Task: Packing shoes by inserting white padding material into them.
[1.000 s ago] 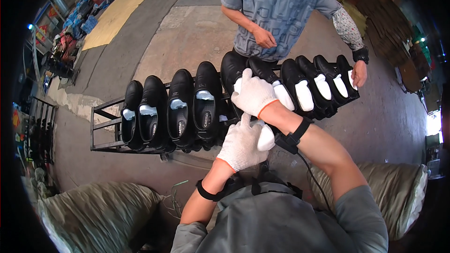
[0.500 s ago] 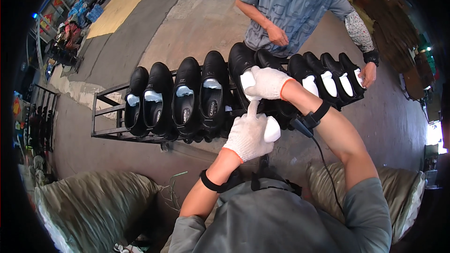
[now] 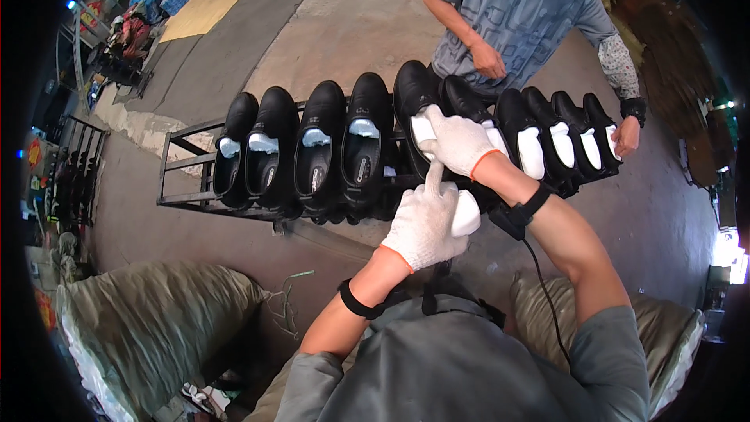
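My right hand (image 3: 462, 143), in a white knit glove with an orange cuff, presses a white shoe insert (image 3: 422, 133) into the opening of a black slip-on shoe (image 3: 412, 87). Its fingers are closed on that insert, with their tips partly hidden. Just below, my left hand (image 3: 422, 227), gloved alike, points its index finger up at the heel end of the same shoe. The other fingers of that hand curl around a second white insert (image 3: 466, 213), which sticks out at its right side.
A black metal rack (image 3: 187, 158) carries the row of shoes. Shoes on the left (image 3: 320, 133) have silvery stuffing in their toes; those on the right (image 3: 531, 148) hold white inserts. Across the rack, a co-worker's hand (image 3: 626, 137) touches the end shoe. Large sacks (image 3: 156, 328) flank me.
The view has shifted slightly, so the rack and shoes sit a little higher and further right. Both my hands stay at the same shoe, the left still with its insert.
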`<act>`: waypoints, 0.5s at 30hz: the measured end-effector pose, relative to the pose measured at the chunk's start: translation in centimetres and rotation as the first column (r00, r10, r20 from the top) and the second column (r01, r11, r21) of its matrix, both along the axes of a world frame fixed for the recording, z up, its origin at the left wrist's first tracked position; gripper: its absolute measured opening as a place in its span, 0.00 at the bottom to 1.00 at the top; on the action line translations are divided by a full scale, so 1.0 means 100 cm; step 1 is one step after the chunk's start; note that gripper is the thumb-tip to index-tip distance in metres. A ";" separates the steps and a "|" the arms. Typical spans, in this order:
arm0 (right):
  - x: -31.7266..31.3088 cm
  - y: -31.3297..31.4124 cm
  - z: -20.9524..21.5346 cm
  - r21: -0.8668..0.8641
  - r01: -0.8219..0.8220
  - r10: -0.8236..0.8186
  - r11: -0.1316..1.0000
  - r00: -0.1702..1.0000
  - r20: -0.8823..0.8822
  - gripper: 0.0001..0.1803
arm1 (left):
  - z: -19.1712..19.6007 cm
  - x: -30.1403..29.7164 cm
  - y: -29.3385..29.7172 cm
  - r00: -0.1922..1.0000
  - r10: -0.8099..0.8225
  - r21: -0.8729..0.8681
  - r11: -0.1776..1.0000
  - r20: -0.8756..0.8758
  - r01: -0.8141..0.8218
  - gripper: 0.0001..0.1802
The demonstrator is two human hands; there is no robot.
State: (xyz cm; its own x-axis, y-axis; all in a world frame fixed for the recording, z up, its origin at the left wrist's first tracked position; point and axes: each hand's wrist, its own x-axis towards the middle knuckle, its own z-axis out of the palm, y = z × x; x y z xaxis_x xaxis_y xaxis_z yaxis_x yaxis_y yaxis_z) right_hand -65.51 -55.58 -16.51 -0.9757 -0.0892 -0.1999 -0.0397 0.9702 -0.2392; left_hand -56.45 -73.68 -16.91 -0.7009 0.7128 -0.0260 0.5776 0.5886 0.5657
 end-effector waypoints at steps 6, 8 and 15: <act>0.025 -0.001 0.025 -0.307 0.102 -0.158 0.946 0.974 -0.164 0.30 | 0.013 0.000 -0.047 0.737 -0.018 0.470 0.781 0.675 -0.411 0.28; 0.044 -0.010 0.053 -0.626 0.093 -0.145 0.775 0.989 -0.033 0.36 | -0.009 0.010 -0.068 0.573 -0.098 0.543 0.480 0.813 -0.689 0.29; 0.111 -0.081 0.070 -0.547 -0.238 0.219 0.802 0.971 -0.101 0.55 | -0.011 0.011 -0.068 0.416 -0.117 0.431 0.334 0.902 -0.839 0.31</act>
State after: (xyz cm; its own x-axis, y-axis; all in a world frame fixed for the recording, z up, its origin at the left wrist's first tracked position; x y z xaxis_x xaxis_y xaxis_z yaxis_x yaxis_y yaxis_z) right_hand -54.43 -63.70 -9.55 -0.9180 -0.3962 -0.0188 -0.2601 0.6370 -0.7257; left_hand -55.35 -80.49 -17.97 -0.8805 0.3441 -0.3261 -0.4518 -0.4005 0.7972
